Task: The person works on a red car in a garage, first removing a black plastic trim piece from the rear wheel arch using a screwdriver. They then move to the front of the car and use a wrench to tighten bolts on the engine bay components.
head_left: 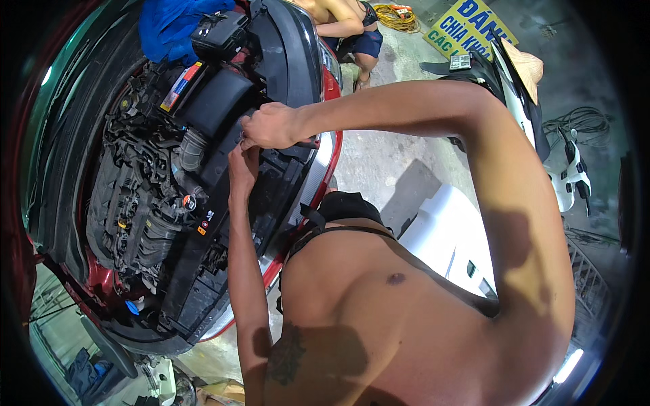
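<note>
Both of my hands meet over the front of an open engine bay, at the black plastic panel [196,223] behind the car's front edge. My right hand [272,126] is closed, its fingers curled and pinched downward. Just below it, my left hand [242,166] is closed too, its fingertips touching those of the right. Whatever lies between the fingertips is too small and covered to make out. Close by are a black box-shaped cover [218,98] and a ribbed black air hose [192,150]. The engine [139,216] lies to the left of my hands.
A blue cloth [169,30] lies on the car's far side. The red front bumper [333,145] borders the bay. Another person [359,40] crouches beyond it. An orange cable coil [398,18], a yellow sign [455,34] and a white panel [443,237] are on the floor.
</note>
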The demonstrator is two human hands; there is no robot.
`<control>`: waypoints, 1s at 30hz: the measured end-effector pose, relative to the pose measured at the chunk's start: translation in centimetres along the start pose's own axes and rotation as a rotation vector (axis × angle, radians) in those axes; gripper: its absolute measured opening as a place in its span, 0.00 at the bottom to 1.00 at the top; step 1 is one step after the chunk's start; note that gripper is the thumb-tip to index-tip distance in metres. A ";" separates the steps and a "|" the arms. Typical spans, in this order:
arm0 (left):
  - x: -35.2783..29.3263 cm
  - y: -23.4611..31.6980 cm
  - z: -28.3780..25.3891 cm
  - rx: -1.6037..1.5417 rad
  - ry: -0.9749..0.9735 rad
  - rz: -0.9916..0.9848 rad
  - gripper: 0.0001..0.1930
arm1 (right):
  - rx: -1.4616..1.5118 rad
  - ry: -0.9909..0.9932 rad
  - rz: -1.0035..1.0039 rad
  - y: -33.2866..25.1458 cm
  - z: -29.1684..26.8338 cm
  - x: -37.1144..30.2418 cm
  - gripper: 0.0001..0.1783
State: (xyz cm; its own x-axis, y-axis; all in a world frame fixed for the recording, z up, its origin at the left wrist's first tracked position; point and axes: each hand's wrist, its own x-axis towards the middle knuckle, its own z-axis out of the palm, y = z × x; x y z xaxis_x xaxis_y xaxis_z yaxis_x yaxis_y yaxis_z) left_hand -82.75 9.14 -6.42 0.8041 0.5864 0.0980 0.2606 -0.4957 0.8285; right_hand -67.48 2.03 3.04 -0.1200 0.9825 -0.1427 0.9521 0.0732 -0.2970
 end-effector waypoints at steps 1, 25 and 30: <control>0.2 0.5 -0.2 -0.005 0.000 -0.021 0.13 | -0.008 0.018 -0.022 -0.2 0.1 0.5 0.23; 1.0 -0.7 0.5 -0.473 -0.250 -0.083 0.11 | -0.117 -0.164 -0.065 6.3 1.8 -2.6 0.27; 0.5 2.9 1.9 -0.563 -0.098 -0.034 0.14 | -0.646 0.345 -0.597 10.1 -0.7 3.6 0.20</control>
State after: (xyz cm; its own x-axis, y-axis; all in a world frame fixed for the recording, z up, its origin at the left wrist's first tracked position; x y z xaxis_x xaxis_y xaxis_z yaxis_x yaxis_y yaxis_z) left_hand -80.62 6.77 -4.99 0.8528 0.5210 0.0368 -0.0163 -0.0439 0.9989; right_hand -58.08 6.40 0.15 -0.6463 0.7409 0.1824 0.7443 0.5595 0.3647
